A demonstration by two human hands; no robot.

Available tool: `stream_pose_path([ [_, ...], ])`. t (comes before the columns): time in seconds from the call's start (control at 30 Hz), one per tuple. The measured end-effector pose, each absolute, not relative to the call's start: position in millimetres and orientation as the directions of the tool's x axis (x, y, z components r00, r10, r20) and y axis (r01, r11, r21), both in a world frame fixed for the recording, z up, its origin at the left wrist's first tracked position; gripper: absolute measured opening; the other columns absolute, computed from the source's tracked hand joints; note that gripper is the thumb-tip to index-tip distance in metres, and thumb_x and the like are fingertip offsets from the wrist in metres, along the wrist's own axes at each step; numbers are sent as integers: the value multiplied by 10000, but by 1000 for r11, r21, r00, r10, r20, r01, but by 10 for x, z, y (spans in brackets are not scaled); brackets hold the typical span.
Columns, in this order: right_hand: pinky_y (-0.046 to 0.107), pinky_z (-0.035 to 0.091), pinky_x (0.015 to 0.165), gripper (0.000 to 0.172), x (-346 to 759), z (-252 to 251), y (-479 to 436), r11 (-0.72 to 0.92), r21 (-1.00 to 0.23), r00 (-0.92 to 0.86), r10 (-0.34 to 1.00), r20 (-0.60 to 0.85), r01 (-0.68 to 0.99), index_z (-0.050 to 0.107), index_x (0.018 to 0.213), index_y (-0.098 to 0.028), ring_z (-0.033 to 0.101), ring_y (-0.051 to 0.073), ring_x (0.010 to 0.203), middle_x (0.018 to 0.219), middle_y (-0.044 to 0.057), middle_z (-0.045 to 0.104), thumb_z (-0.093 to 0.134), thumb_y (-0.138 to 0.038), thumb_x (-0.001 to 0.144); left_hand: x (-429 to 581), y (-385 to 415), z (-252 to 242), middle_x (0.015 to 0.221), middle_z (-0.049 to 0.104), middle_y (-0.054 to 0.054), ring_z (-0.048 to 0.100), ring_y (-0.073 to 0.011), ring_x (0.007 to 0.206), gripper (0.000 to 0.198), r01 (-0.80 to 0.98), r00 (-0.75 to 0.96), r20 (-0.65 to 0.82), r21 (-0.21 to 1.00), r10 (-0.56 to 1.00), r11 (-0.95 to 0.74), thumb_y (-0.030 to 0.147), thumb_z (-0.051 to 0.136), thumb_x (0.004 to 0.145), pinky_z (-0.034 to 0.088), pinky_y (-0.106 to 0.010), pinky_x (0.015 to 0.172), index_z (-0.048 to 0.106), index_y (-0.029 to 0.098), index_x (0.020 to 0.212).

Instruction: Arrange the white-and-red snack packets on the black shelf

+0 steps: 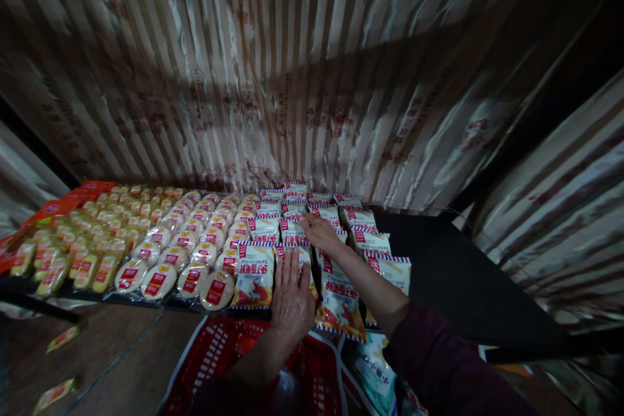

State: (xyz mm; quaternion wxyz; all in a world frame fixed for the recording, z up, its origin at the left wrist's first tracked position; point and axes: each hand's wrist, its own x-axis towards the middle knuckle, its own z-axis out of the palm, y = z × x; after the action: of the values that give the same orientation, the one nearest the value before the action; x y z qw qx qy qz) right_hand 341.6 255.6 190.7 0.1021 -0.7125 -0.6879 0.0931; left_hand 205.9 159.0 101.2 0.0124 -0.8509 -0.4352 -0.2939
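Rows of white snack bags with red print and striped edges lie on a black shelf. My left hand [293, 296] rests flat on a front bag [303, 253], its fingers stretched toward the back. Farther back, my right hand [319, 233] reaches over the rows and touches the bags around a middle bag [291, 231]; its fingers are extended, and some fingertips are hard to make out. Between my two arms lies a front bag [338, 296]. Another front bag [254, 276] sits just left of my left hand, and one more [390, 272] is right of my right forearm.
Round wrapped cakes [158, 281] and small yellow packets [104, 272] fill the shelf's left side. The black shelf [458, 279] extends right. Below its edge are a red basket [207, 354] and a green-white bag [373, 370]. Two yellow packets [63, 338] lie on the floor. Striped sheeting hangs behind.
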Motion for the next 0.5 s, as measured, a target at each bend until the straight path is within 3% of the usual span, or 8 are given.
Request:
stream_pose_path([
  [0.3, 292, 400, 975, 462, 3464, 1840, 2600, 12, -198, -8, 1000, 23, 980, 593, 1197, -115, 581, 220, 1150, 1194, 138, 657, 230, -296, 975, 2063, 1615, 1041, 1544, 223, -173, 84, -309, 1448, 526, 747, 442, 495, 259, 748, -612, 187, 539, 792, 256, -531, 1141, 485, 128, 1312],
  [0.4, 303, 412, 959, 414, 3461, 1840, 2595, 24, -146, -21, 1000, 17, 989, 570, 1226, -95, 607, 232, 1105, 1163, 160, 665, 294, -225, 945, 2070, 1618, 1051, 1542, 227, -176, 88, -310, 1447, 527, 753, 438, 493, 255, 752, -606, 202, 536, 802, 252, -535, 1141, 477, 127, 1321],
  [0.5, 306, 422, 954, 441, 3495, 1852, 2588, 33, -119, -36, 999, -21, 992, 567, 1251, -157, 596, 229, 1126, 1210, 130, 647, 398, -95, 848, 2071, 1624, 1062, 1550, 201, -177, 73, -322, 1447, 546, 761, 437, 485, 251, 758, -599, 224, 542, 810, 224, -568, 1140, 454, 137, 1342],
])
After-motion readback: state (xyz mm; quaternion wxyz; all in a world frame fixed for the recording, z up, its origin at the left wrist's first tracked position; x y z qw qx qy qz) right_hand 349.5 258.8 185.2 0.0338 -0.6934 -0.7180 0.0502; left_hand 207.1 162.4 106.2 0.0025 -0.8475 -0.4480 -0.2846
